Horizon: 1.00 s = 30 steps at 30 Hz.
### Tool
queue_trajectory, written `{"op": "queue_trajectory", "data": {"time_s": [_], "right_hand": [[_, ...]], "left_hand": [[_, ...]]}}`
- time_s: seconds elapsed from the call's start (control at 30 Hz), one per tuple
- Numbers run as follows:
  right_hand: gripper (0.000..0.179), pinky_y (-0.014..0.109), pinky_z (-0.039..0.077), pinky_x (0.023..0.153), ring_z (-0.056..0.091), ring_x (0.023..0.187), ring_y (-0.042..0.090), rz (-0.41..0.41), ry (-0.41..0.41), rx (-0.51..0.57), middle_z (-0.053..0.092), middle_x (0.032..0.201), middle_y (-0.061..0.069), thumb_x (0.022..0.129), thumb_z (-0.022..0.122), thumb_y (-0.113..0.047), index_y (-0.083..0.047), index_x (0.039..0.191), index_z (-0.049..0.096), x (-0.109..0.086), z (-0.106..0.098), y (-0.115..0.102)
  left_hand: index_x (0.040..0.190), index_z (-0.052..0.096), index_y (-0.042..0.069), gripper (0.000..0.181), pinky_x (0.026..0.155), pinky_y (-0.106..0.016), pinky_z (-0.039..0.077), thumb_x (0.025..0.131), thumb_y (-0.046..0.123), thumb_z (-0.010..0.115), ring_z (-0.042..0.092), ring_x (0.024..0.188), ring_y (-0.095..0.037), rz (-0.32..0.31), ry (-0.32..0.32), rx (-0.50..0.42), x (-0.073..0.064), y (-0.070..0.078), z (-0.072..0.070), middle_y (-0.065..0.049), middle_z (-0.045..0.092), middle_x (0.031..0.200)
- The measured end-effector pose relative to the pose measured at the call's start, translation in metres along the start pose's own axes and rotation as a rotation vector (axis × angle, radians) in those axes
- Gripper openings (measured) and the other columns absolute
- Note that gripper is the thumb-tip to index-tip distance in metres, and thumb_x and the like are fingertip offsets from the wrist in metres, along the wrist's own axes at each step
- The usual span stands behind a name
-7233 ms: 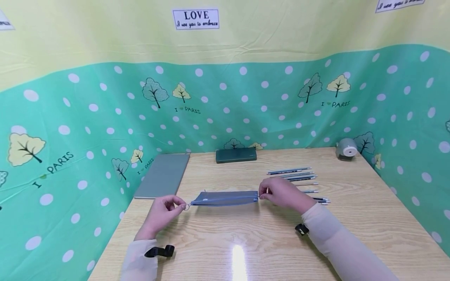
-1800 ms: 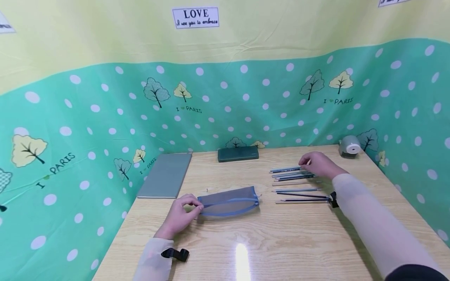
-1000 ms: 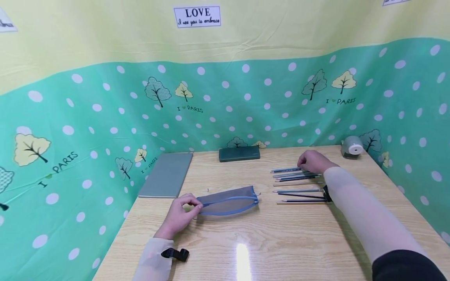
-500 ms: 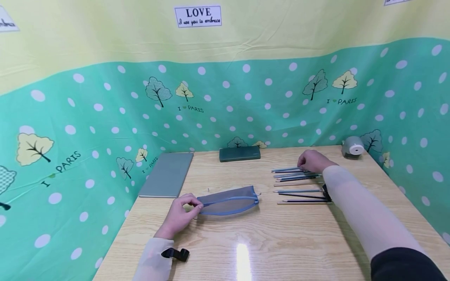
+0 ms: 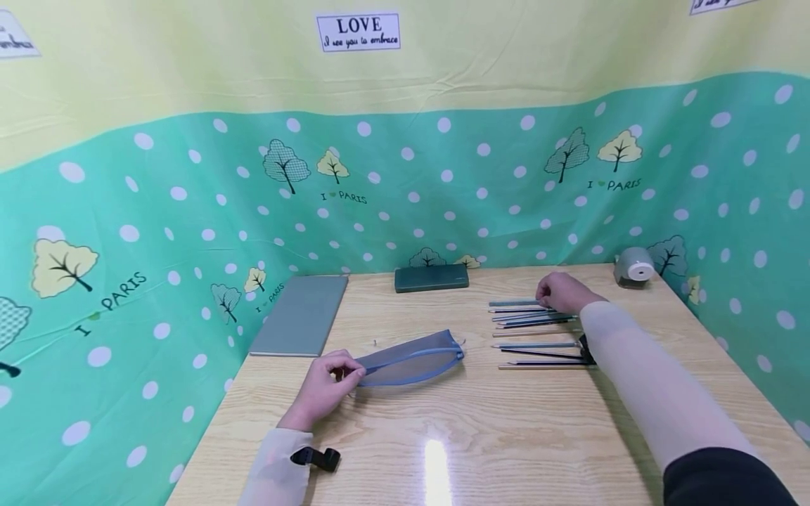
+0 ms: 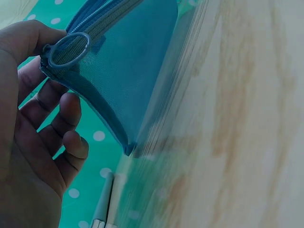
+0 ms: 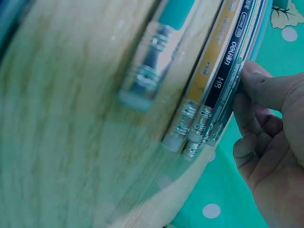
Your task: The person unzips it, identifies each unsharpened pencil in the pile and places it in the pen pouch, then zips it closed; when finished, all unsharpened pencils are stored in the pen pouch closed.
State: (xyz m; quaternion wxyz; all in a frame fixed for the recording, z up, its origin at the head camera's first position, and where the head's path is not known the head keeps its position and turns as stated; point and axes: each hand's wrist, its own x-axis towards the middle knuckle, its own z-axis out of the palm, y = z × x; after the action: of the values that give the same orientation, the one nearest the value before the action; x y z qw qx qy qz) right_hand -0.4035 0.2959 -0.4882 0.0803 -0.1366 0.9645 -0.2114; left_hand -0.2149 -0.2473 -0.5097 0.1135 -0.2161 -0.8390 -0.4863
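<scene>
My left hand (image 5: 324,388) pinches the left end of a blue mesh zip pouch (image 5: 408,353), whose mouth gapes along its length. In the left wrist view, a zip pull ring (image 6: 88,43) hangs beside the thumb, while the other fingers stay loosely bent. My right hand (image 5: 565,293) is at the far side of a loose row of pencils (image 5: 534,345), thumb and fingers pinching the eraser end of the farthest pencil (image 5: 511,303). Eraser ends, one of them on a black HB pencil (image 7: 216,88), show close by in the right wrist view.
At the back edge of the wooden table (image 5: 481,436) lies a dark green case (image 5: 432,278). A grey notebook (image 5: 300,316) is at the back left, and a grey pencil sharpener (image 5: 635,268) stands at the back right near the patterned curtain (image 5: 405,190).
My right hand has left the pouch's right end for the far pencils and pinches one. My left hand has shifted onto the pouch's end, and the pouch mouth has widened.
</scene>
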Motion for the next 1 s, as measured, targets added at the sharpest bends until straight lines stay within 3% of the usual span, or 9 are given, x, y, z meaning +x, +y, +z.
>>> {"op": "queue_trajectory", "data": {"time_s": [0.23, 0.5, 0.73, 1.0], "right_hand": [[0.012, 0.045, 0.053, 0.078, 0.061, 0.087, 0.026, -0.016, 0.076, 0.064, 0.067, 0.094, 0.007, 0.102, 0.063, -0.002, -0.007, 0.095, 0.071, -0.006, -0.002, 0.001], [0.015, 0.047, 0.056, 0.083, 0.065, 0.098, 0.027, -0.063, 0.135, 0.089, 0.07, 0.108, 0.01, 0.103, 0.064, -0.006, -0.005, 0.114, 0.075, -0.013, -0.006, -0.011], [0.015, 0.044, 0.054, 0.078, 0.062, 0.095, 0.025, -0.073, 0.184, 0.117, 0.068, 0.107, 0.007, 0.104, 0.067, -0.011, -0.008, 0.115, 0.076, -0.02, -0.008, -0.029], [0.012, 0.042, 0.05, 0.074, 0.057, 0.09, 0.025, -0.117, 0.258, 0.135, 0.067, 0.106, 0.005, 0.103, 0.069, -0.014, -0.011, 0.112, 0.077, -0.029, -0.005, -0.052]], "left_hand": [[0.09, 0.077, 0.002, 0.01, 0.055, -0.029, 0.044, 0.09, -0.008, 0.075, 0.051, 0.063, -0.015, 0.02, -0.018, -0.072, 0.0, 0.024, -0.004, -0.006, 0.063, 0.076], [0.094, 0.079, 0.009, 0.01, 0.056, -0.027, 0.047, 0.092, -0.001, 0.077, 0.055, 0.064, -0.013, -0.002, -0.024, -0.082, -0.002, -0.003, -0.001, -0.003, 0.065, 0.078], [0.091, 0.078, 0.002, 0.007, 0.054, -0.026, 0.045, 0.09, -0.005, 0.077, 0.052, 0.062, -0.012, -0.03, -0.025, -0.12, -0.001, 0.019, -0.003, -0.007, 0.065, 0.075], [0.092, 0.078, 0.006, 0.008, 0.053, -0.025, 0.044, 0.093, -0.002, 0.076, 0.05, 0.061, -0.009, -0.046, -0.036, -0.135, -0.001, -0.003, 0.0, -0.006, 0.065, 0.075]]}}
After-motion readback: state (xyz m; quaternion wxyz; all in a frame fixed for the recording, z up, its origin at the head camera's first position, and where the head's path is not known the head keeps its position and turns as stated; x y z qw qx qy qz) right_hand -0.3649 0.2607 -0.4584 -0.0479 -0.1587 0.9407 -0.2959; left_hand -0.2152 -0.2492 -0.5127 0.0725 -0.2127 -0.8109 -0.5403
